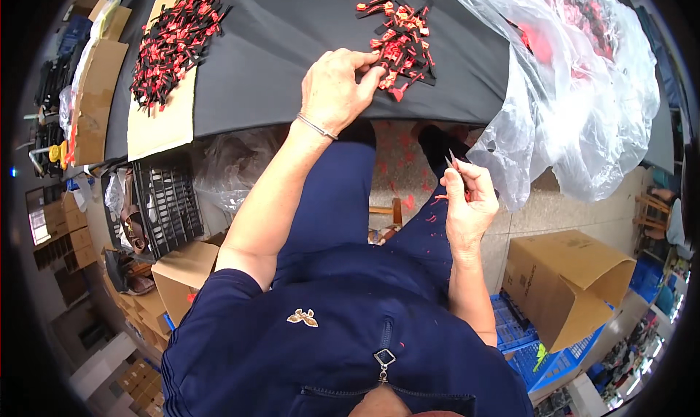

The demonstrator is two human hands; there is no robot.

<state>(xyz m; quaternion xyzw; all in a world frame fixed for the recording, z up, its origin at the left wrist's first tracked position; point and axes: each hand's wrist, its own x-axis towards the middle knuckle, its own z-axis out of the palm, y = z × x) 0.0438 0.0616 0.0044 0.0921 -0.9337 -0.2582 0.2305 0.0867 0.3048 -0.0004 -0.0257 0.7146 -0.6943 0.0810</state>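
My left hand (pixel 341 85) reaches over the dark-covered table to the near left side of a small pile of red and black pieces (pixel 403 45), which have short black strip-like tails. Its thumb and forefinger curve together at the pile's edge, pinching one piece there. Below the table edge, above my right thigh, my right hand (pixel 470 198) is closed around small thread snips (pixel 451 159). Two pointed metal tips stick out past the fingers, slightly apart; the palm hides the rest of the tool. A bit of red shows beside those fingers.
A larger heap of similar pieces (pixel 179 45) lies on a cardboard sheet (pixel 162 129) at the left. Clear plastic bagging (pixel 583 125) drapes over the right table edge. A cardboard box (pixel 558 286) stands on a blue crate (pixel 543 362). Red scraps dot the floor and my trousers.
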